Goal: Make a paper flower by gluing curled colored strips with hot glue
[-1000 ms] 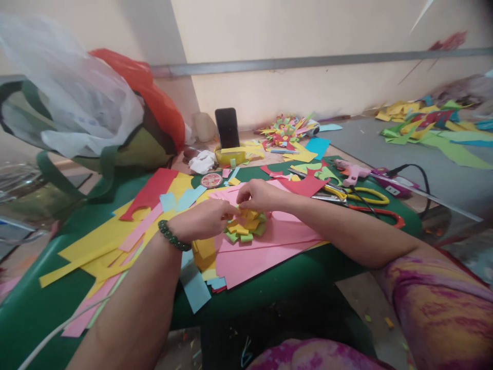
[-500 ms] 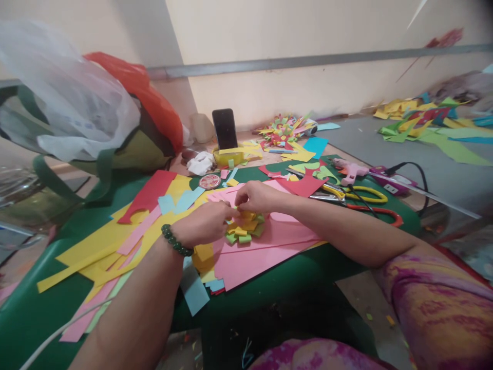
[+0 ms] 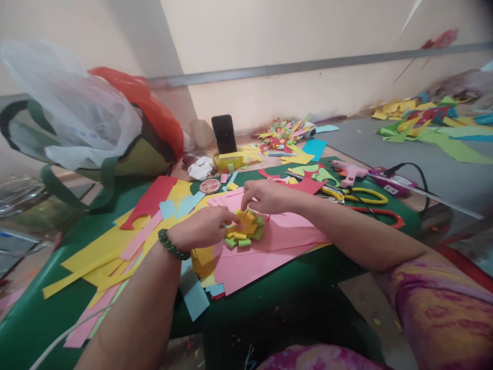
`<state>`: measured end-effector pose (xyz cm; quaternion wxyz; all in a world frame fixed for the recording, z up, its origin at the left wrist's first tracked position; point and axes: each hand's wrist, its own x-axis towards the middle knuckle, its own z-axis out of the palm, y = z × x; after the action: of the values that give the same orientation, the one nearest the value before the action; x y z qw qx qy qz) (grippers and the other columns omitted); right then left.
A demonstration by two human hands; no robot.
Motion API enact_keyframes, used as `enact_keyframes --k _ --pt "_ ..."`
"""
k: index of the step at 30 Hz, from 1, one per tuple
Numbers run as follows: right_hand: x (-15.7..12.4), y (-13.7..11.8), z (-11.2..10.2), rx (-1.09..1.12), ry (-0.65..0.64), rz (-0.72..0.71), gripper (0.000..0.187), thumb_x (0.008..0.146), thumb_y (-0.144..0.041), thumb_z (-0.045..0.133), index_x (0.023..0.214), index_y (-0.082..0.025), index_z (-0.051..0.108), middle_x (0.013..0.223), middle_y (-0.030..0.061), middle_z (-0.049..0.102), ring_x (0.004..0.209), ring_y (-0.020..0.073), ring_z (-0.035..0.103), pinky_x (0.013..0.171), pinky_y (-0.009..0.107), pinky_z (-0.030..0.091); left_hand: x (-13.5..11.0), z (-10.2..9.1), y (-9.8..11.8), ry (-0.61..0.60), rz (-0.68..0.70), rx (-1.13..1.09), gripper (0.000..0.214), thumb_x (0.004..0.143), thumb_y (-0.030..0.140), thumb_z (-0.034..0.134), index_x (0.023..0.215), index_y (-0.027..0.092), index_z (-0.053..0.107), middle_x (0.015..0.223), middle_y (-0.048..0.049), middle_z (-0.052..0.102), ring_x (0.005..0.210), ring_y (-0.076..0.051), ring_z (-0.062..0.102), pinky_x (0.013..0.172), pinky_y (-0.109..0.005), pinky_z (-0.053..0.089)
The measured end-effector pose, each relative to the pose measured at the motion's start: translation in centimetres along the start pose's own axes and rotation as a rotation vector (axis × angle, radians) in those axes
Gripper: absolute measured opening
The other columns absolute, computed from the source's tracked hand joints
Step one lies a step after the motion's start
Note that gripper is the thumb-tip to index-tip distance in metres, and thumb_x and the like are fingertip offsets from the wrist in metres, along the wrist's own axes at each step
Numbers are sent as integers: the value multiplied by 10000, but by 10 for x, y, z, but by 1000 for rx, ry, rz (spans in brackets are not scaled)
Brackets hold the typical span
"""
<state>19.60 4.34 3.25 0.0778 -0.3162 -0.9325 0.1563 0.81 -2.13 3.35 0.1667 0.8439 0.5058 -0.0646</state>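
A layered paper flower (image 3: 247,226) with yellow loops over green loops lies on pink paper sheets (image 3: 277,241). My left hand (image 3: 206,226), with a dark bead bracelet above the wrist, grips the flower's left side, its index finger reaching across the yellow layer. The underside of that hand is hidden. From the upper right, my right hand (image 3: 264,197) bends down with curled fingers, the tips closed on a yellow loop at the flower's far edge. Where my right thumb meets the paper is hard to make out.
Behind my right forearm lie scissors with yellow handles (image 3: 367,195), a pink glue gun (image 3: 349,172) and a purple power strip (image 3: 393,182). A phone (image 3: 224,134) stands by the wall. Yellow strips (image 3: 92,257) and a stuffed bag (image 3: 142,149) are left.
My hands have drawn apart slightly; the right fingers lifted off the left ones. More of the flower's yellow centre shows. The view has shifted a little.
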Motion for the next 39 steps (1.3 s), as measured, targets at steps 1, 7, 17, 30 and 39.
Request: enact_keyframes --k 1,7,17,30,39 --pt "-1 -3 2 -51 -42 -18 382 811 -63 518 969 -242 816 992 69 671 827 147 605 660 232 386 0 0 -2 3 -1 -25 497 734 80 442 1070 260 761 1066 -52 743 960 -213 665 816 -281 469" --pt "-2 -14 12 -220 -223 -69 377 863 -128 546 1096 -307 781 996 62 661 839 169 600 561 255 288 -1 -3 -4 15 -26 -102 383 726 127 451 959 227 739 1010 -37 762 922 -196 681 810 -264 491" --pt "5 -9 19 -237 -141 -76 298 872 -138 553 1011 -235 797 1015 90 650 880 196 607 611 271 328 -1 0 -12 61 -17 -238 354 661 119 442 965 194 609 978 -60 733 886 -197 671 779 -307 518" --pt "17 12 36 160 -16 103 307 773 -163 649 1079 -153 642 904 44 713 760 164 636 603 225 393 19 13 -25 330 19 -244 279 705 224 550 948 188 684 896 -53 703 801 -200 617 747 -306 484" --pt "21 11 39 294 441 -279 181 814 -218 622 983 -157 645 956 80 687 903 186 614 819 304 447 17 12 -24 351 -58 -676 55 533 236 628 520 189 603 489 44 472 495 -107 382 480 -249 277"
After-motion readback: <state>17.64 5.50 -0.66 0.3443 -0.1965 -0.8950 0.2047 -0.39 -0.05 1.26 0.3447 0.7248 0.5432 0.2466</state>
